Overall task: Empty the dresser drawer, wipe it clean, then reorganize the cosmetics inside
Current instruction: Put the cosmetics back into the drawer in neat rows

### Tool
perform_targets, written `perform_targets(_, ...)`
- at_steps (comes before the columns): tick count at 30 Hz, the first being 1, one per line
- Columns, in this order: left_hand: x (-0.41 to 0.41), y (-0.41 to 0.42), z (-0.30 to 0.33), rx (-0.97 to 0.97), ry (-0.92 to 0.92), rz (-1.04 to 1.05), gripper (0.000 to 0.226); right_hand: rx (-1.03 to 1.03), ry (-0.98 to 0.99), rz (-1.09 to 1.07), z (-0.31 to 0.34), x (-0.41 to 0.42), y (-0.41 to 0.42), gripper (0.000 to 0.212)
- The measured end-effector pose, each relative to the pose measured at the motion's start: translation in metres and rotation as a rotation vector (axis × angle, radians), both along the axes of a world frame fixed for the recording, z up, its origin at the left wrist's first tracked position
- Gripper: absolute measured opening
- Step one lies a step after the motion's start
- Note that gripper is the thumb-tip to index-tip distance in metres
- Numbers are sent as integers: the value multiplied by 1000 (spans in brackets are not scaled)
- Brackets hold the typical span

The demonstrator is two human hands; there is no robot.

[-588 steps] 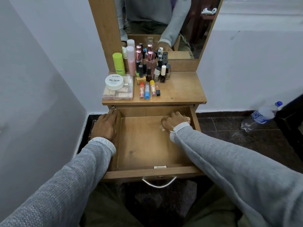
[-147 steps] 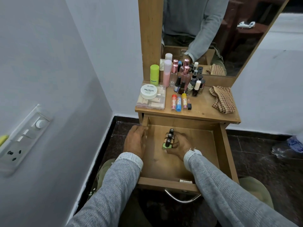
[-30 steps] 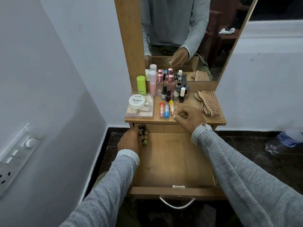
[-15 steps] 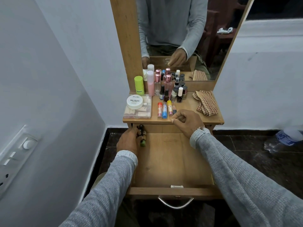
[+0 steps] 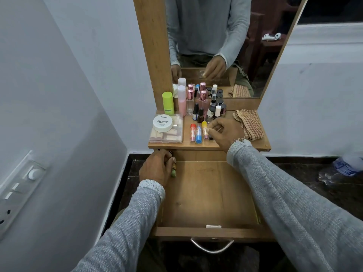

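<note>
The wooden drawer (image 5: 208, 193) stands pulled out, its floor mostly bare. In its far left corner my left hand (image 5: 157, 167) curls round a few small nail polish bottles (image 5: 173, 172), of which only a green one shows. On the dresser top (image 5: 225, 146), my right hand (image 5: 225, 132) pinches a pink lip balm tube (image 5: 205, 134) at the right end of a row with red (image 5: 192, 133), blue (image 5: 198, 135) and yellow (image 5: 204, 124) tubes. Behind the row stand several small bottles (image 5: 208, 108).
A clear box (image 5: 167, 134) carrying a white nail polish jar (image 5: 162, 123) sits at the top's left, with a green bottle (image 5: 168, 103) and a pink bottle (image 5: 181, 101) behind. A checked cloth (image 5: 249, 124) lies at right. The mirror stands behind, a wall close on the left, and a water bottle (image 5: 341, 167) lies on the floor.
My right hand has moved from the dresser top's front edge forward onto the row of tubes and closed on the pink one. My left hand has stayed on the bottles in the drawer corner.
</note>
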State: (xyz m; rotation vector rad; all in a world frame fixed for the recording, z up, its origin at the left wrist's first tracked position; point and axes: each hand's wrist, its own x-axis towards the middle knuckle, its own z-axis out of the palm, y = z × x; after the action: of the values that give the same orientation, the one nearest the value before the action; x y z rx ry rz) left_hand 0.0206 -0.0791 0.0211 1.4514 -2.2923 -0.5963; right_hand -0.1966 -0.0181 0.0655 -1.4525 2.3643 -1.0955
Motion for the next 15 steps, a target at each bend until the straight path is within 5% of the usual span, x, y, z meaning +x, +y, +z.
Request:
perform_targets(8,-20,-3,32,-91,140,-39,9,-33,204,-10,28,-13,-38,5)
perform_targets(15,-28,-11,42,-69,175,-22,11,157,479,34,34,-17,-66,17)
